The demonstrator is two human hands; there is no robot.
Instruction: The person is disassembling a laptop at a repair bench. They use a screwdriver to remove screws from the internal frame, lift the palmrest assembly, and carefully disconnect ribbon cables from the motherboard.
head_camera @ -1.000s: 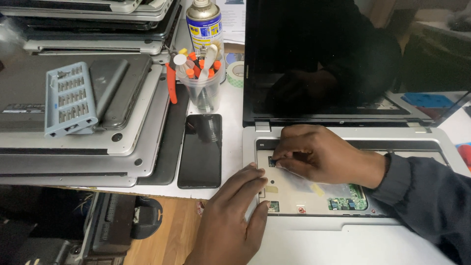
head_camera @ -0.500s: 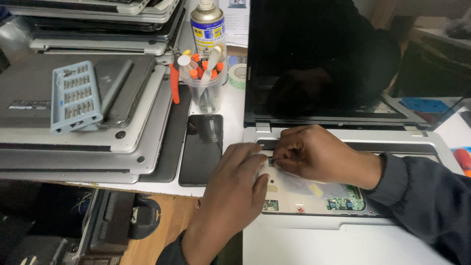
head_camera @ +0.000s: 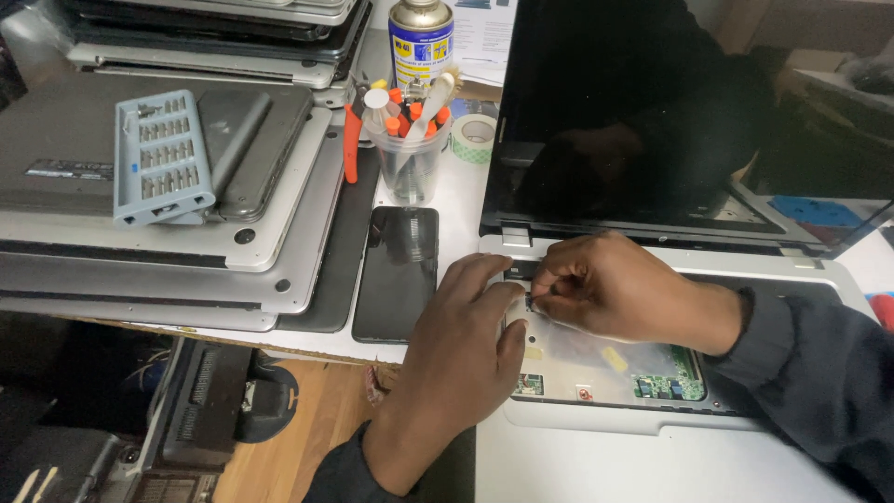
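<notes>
could easily tear or crease the thin connector (head_camera: 528,301) if tugged at an angle, since both hands crowd the same small spot at the upper left corner of the opened laptop (head_camera: 652,438). could also slip onto the exposed green circuit board (head_camera: 666,384) just below, or scrape the clear film (head_camera: 596,359) covering the bay.

right hand (head_camera: 619,289): fingers curled tight, thumb and forefinger pinched together on a tiny dark part at the bay's edge; too small to tell exactly what kind of part. left hand (head_camera: 461,349): fingers held close together, only slightly bent, tips pressed down on the laptop's silver deck right beside that pinch, touching the right hand's fingertips.

nearby, untouched: black phone (head_camera: 398,270) lying flat to the left of the laptop, clear cup of tools (head_camera: 410,154) above it, spray can (head_camera: 421,42) behind, roll of tape (head_camera: 474,138), blue bit case (head_camera: 160,156) on a stack of closed laptops (head_camera: 168,242).
</notes>
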